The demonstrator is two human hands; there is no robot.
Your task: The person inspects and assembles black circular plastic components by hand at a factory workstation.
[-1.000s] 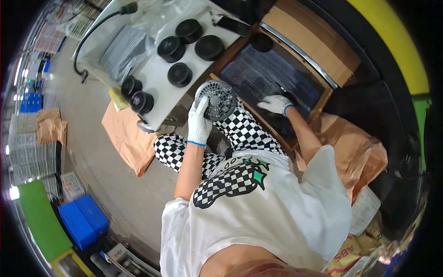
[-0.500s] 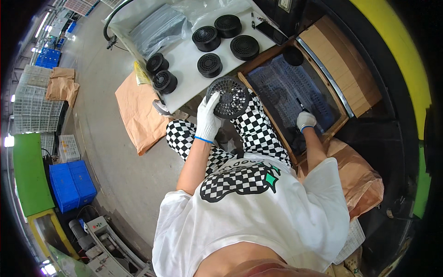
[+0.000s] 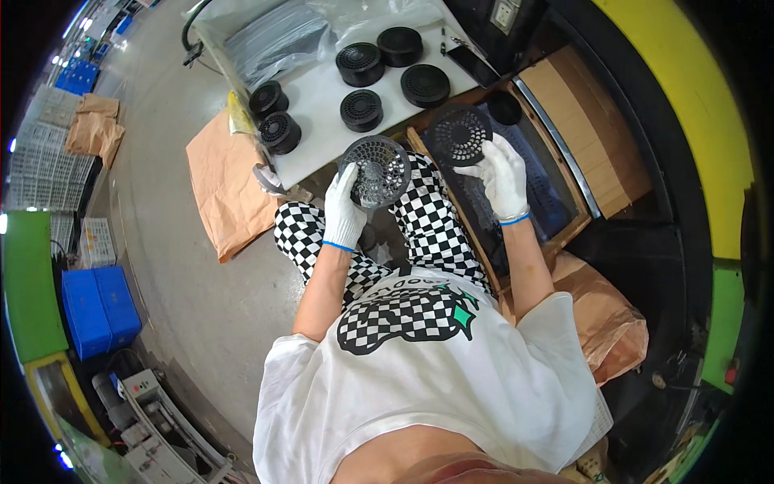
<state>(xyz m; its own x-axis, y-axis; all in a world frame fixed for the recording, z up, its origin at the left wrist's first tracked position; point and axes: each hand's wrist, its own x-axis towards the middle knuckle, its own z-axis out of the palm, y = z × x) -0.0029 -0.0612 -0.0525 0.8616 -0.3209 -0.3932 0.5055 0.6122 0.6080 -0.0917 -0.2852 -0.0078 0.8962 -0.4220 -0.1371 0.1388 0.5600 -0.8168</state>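
My left hand (image 3: 344,211), in a white glove with a blue cuff, grips the left rim of a round black perforated disc (image 3: 375,172) above my knees. To its right, my gloved right hand (image 3: 503,177) pinches the edge of a second black perforated disc (image 3: 460,135), its fingers on the right rim. This second disc hangs over a wood-framed tray (image 3: 556,235) with a dark bluish bottom. Stacks of similar black discs stand on the white tabletop ahead, among them one stack (image 3: 360,110) nearest to my hands.
Clear plastic bags (image 3: 278,44) and a dark phone (image 3: 473,64) lie on the table. Cardboard (image 3: 597,121) lies right of the tray. Brown paper bags rest on the floor at left (image 3: 230,185) and by my right side (image 3: 601,315). Blue crates (image 3: 101,310) stand far left.
My right hand has risen from the tray's near part, where it held a thin dark tool, and now holds a disc beside the left one. The left hand keeps its disc.
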